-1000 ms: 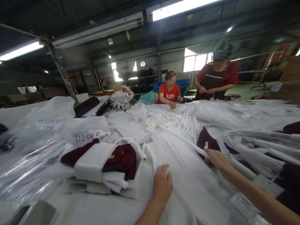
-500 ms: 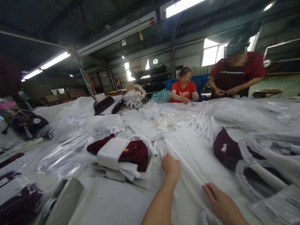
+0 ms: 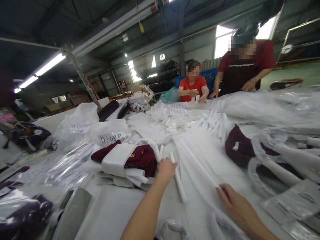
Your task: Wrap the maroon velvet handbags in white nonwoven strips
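My left hand [image 3: 166,168] is beside a maroon fabric bag [image 3: 142,161] with a white wrap band around its middle. Its fingers are curled at a short white tube [image 3: 161,150] whose upper end sticks out past them. Just right of that hand, a loose white tube [image 3: 178,181] lies on the table. My right hand [image 3: 231,196] pinches the lower end of a long white tube [image 3: 200,165], which runs away along a white sheet [image 3: 212,156]. The palm side of my left hand is hidden.
A second maroon bag [image 3: 237,146] lies at right among clear plastic [image 3: 297,196]. Several white tubes [image 3: 215,123] are heaped farther back. Plastic bags with handwritten labels [image 3: 110,138] stand at left, near a grey dispenser [image 3: 72,213]. Two people [image 3: 192,88] work across the table.
My left hand has moved left from the loose tube, leaving it on the table, to the short tube by the maroon bag. My right hand stays at the long tube.
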### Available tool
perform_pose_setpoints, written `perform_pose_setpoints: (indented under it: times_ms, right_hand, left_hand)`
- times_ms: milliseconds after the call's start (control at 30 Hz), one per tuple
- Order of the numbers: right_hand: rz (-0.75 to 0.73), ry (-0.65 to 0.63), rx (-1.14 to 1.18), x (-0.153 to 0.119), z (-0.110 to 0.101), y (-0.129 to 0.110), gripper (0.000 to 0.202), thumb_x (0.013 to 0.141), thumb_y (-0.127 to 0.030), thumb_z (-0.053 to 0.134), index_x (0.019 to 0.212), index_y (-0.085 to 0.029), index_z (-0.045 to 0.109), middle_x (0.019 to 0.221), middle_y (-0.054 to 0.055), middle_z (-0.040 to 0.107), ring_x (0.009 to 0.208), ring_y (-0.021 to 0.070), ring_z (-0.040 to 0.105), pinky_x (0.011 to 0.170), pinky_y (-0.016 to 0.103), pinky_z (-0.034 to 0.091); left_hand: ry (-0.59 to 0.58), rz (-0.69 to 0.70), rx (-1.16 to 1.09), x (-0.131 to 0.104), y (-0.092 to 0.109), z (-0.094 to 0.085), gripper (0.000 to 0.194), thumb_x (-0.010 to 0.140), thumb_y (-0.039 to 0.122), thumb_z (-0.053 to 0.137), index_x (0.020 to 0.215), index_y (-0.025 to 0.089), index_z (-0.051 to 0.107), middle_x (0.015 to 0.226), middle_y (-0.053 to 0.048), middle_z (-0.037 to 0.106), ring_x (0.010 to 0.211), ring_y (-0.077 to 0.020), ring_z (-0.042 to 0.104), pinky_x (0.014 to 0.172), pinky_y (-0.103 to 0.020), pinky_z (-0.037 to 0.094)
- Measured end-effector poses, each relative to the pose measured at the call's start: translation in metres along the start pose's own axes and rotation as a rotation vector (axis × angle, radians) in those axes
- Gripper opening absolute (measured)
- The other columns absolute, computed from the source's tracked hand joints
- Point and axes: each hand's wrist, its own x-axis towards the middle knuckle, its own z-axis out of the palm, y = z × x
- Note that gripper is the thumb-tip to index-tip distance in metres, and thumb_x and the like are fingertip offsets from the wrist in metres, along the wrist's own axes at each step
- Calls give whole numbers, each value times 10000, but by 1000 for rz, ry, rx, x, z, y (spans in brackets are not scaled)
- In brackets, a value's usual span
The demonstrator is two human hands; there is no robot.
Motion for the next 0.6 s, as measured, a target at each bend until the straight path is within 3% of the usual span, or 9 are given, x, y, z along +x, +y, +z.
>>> perform_pose_setpoints:
  times_ms: [67,233,333,400,500,600]
  right_hand:
    - [8,1,11,1,-1,2,394,821,-552,269,869,-230,490,824,94,673,800,266,639,765,382,434]
    - [-4,-13,146,8,-14,-12,463,778,-620,328,789,-218,557,767,74,648,770,253,595,724,367,425]
    - [-54,-37,343,6,-20,-44,526,740,-672,408,819,-189,601,777,64,632,752,220,563,702,338,428]
    - [-54,-146,493,2,-17,-71,544,711,-679,456,841,-172,604,757,49,607,713,189,540,664,312,428]
    - [-62,-340,605,-7,0,-112,549,645,-679,521,814,-161,584,675,11,537,624,140,474,586,274,387]
    - [-161,-465,598,-19,20,-151,542,650,-667,538,799,-149,595,639,-10,496,570,111,412,533,260,326]
  left_hand:
    - [-33,-2,-39,-2,1,3,459,830,421,666,1134,86,587,1210,-263,611,1177,-396,570,977,-476,433]
    - [-129,-14,-319,-7,-8,8,136,780,265,660,793,148,591,917,-141,685,998,-308,640,866,-381,482]
    - [-221,1,-612,-16,-16,3,170,855,337,539,801,176,531,763,-44,627,770,-196,642,710,-303,503]
    - [-292,28,-814,-27,-23,-4,232,864,417,510,869,185,510,770,-13,606,655,-138,607,648,-272,500]
    - [-336,77,-1050,-47,-36,-25,414,776,559,604,932,193,490,820,-11,617,609,-108,586,599,-248,487]
    - [-290,109,-1200,-67,-53,-54,568,662,632,715,939,200,473,835,-25,639,614,-110,587,522,-204,422]
